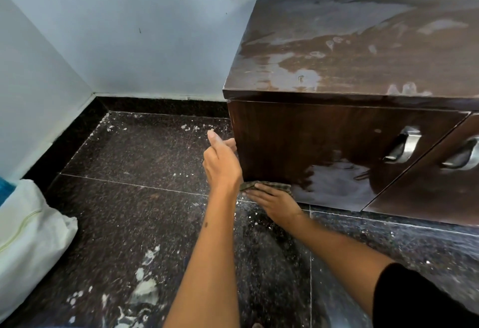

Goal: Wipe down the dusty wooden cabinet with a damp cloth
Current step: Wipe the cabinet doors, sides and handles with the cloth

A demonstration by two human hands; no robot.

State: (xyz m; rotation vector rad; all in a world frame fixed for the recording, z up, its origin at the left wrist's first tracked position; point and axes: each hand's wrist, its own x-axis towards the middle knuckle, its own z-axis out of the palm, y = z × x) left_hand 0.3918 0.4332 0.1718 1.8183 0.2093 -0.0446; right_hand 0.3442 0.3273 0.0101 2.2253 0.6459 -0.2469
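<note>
- Cabinet (pixel 298 143) — it is standing on the dark floor (pixel 145 159) against the blue wall (pixel 145 29), and I am crouching at its left front corner so both arms are reaching the lowest part of the door.
- My right hand (pixel 274 202) is lying flat on the cloth (pixel 269 186), fingers (pixel 259 194) straight and close together, pressing it against the bottom edge of the door near the corner. A flat palm is spreading the pressure, which I judge suits wiping a low strip.
- The cloth is showing only as a thin checked band above my fingertips; the rest is lying under my palm.
- My left hand (pixel 222 162) is bracing at the corner edge just above, fingers loosely extended and wrapping round to the side panel — how far round, I cannot tell. It is gripping nothing; I think it is steadying me.
- The top (pixel 363 50) is showing streaks and pale dusty patches, so I judge it is needing more passes.
- The handles (pixel 404 146) are sitting well to the right of both hands.
</note>
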